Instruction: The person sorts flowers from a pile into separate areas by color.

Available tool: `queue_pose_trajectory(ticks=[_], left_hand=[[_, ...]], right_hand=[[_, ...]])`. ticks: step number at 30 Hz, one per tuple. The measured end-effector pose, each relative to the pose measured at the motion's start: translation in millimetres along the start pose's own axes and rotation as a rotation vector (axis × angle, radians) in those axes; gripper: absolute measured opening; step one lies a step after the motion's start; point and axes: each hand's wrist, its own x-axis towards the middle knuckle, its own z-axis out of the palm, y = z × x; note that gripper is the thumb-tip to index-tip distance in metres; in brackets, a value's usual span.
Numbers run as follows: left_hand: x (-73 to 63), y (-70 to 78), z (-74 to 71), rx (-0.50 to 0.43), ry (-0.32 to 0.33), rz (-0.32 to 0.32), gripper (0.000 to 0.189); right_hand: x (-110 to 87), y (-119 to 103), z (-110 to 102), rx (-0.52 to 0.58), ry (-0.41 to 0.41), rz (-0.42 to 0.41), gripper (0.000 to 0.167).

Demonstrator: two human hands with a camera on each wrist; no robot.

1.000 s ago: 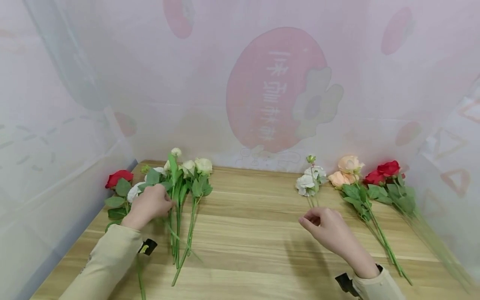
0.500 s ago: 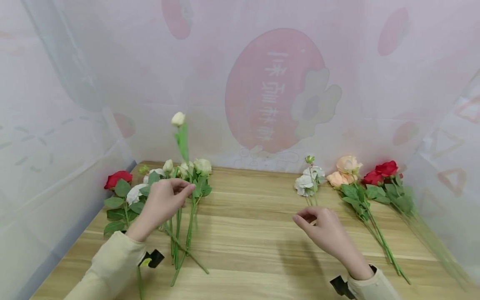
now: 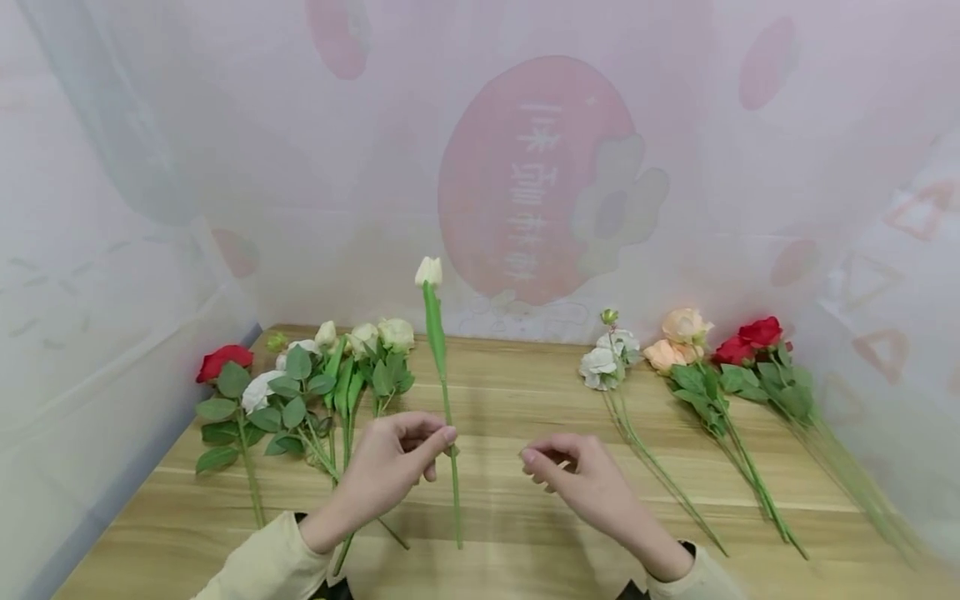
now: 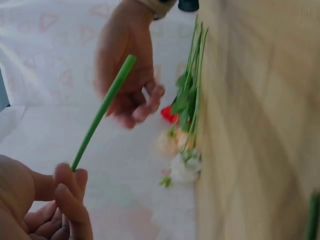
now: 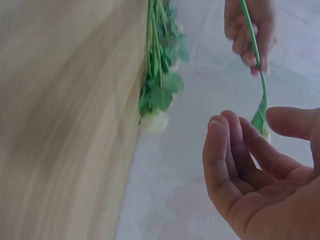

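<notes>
white tulip (image 3: 435, 333) moved right since last frame, now above surface (image 3: 510, 396) near middle, bloom up | left hand (image 3: 393, 458) pinches its stem | right hand (image 3: 588, 477) loosely curved, thumb apart from fingers | peach flowers (image 3: 684, 327) lie at right

Your tabletop (image 3: 510, 383) is wood-grained. To your left lie a red flower (image 3: 223, 363), white flowers (image 3: 258, 391), cream flowers (image 3: 396, 335); to your right, white blooms (image 3: 599, 367), peach blooms (image 3: 686, 327), red blooms (image 3: 761, 332).

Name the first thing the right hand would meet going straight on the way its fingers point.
Probably the tulip stem, near where the left hand pinches it: in the head view the right hand points toward it across a gap, though depth is unclear.
</notes>
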Motion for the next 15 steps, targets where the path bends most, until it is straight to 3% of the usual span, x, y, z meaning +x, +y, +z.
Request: queue_pose_trajectory(ticks=[6,15], left_hand=[[-8.1,-4.0,13.3,-0.175,-0.048,-0.018,0.020],[-12.2,-3.5,18.1,-0.213,-0.071,0.035,0.015]], right_hand=[[-1.2,-6.8,30.3,0.012,-0.082,-0.050,0.017],[-4.5,-9.0,47.9,0.047,-0.059,-0.070,0.014]])
